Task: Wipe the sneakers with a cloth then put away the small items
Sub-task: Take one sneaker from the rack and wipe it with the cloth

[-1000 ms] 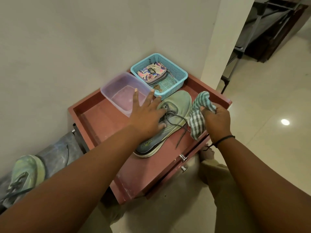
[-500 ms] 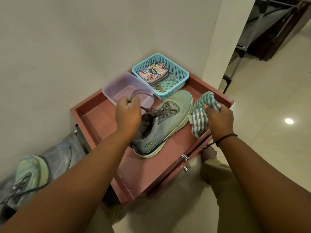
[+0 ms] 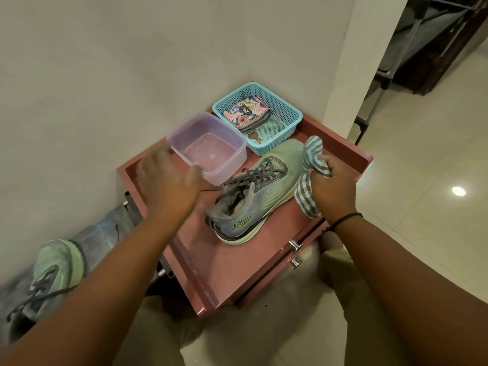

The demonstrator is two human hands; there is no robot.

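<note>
Your right hand bunches the checked cloth at the sneaker's 3 o'clock; left hand blurred, fingers look spread, holding nothing. Sneaker sits mid-surface, light, soft upper. Hold the heel collar, wipe the toe.
</note>
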